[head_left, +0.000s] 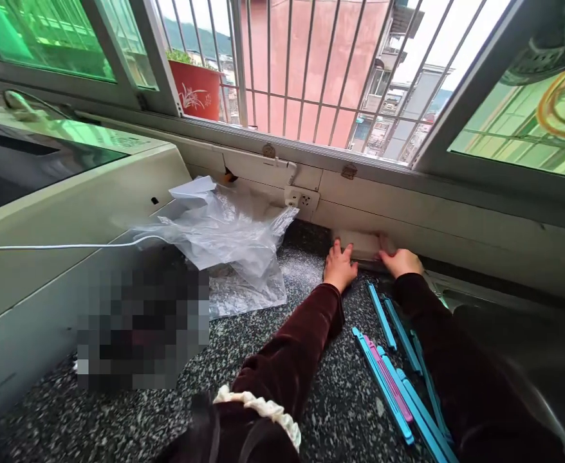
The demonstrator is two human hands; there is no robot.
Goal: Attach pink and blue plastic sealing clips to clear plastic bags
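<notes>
A pale, flat, box-like thing [361,244] lies at the back of the speckled counter [244,360], against the wall, its outline blurred. My left hand [340,265] grips its left front edge, the fingers on top. My right hand [403,262] holds its right end, with the thumb along the near side and the other fingers partly hidden. Close to my forearms lie several long blue bag sealing clips [381,315] and a pink one [387,379]. Part of the clips is covered by my right sleeve.
Left of my hands are crumpled clear plastic bags [234,238]. A wall socket [302,198] sits behind them. A large cream appliance [84,186] with a white cable [70,247] stands at left, near a pixelated patch. At right is a metal sink [514,347]; barred windows rise behind.
</notes>
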